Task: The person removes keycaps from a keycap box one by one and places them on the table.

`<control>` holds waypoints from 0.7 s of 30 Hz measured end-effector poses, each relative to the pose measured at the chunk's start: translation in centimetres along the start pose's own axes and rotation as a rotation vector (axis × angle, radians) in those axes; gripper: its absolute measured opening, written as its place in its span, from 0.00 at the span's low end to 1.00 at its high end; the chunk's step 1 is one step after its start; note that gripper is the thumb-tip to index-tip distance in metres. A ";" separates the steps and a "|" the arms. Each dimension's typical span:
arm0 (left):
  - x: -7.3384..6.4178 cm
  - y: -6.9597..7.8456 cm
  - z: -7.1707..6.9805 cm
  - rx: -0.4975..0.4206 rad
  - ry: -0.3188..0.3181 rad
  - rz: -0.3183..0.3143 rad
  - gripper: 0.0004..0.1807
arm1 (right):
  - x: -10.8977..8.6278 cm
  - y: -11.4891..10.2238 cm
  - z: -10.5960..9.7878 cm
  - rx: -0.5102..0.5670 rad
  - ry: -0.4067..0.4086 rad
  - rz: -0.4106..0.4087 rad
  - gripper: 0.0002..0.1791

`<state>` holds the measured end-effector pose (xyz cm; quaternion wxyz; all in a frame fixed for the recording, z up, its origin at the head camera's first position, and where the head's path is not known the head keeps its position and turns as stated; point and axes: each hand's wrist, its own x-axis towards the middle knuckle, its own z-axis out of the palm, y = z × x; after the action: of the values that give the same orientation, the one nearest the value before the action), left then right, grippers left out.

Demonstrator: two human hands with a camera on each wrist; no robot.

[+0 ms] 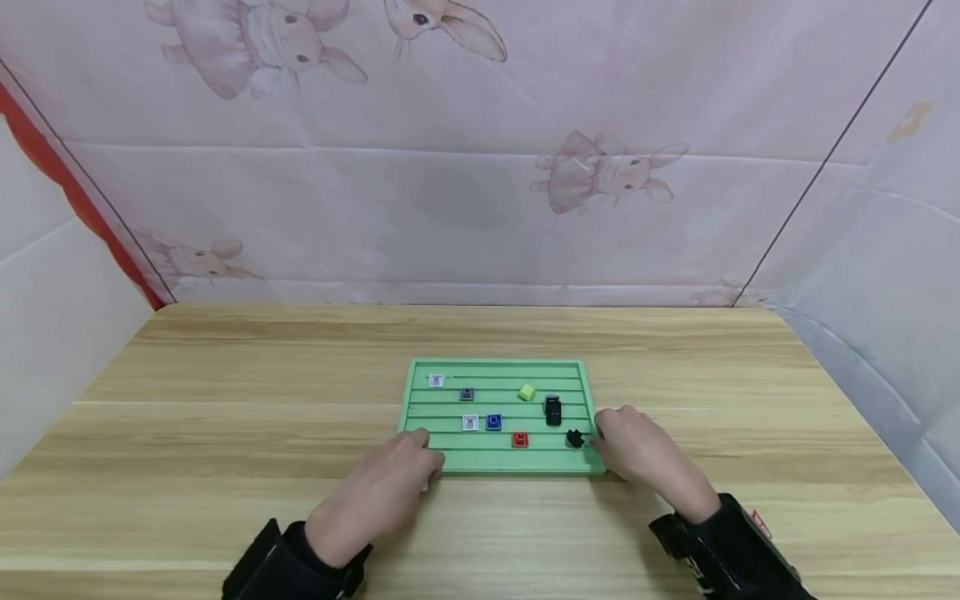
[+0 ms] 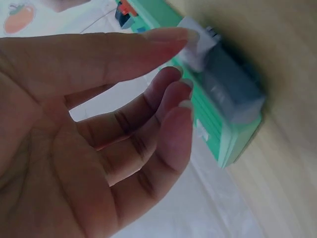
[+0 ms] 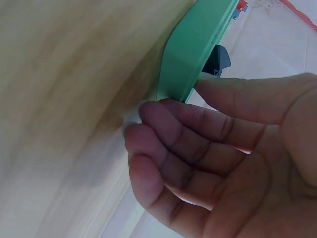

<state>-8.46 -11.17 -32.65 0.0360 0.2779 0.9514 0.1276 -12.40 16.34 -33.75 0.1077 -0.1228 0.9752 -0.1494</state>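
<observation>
Here, the right hand (image 1: 641, 450) pinches the green tray (image 1: 517, 462); the left hand (image 1: 382, 483) bends over its left corner, grip unclear.

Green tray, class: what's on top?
Small pieces: white, grey, blue, red, black, lime. In the head view, the left hand hides the near left corner of the green tray.

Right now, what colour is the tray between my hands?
The tray is light green; the head view shows it best.
</observation>
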 end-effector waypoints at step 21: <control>-0.2 -0.6 -1.2 0.011 -0.001 -0.069 0.10 | 0.0 -0.1 -0.1 -0.012 -0.003 0.003 0.06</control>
<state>-8.74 -12.08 -31.64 0.0391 0.2454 0.9611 0.1208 -12.38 16.33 -33.61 0.1087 -0.1222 0.9761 -0.1433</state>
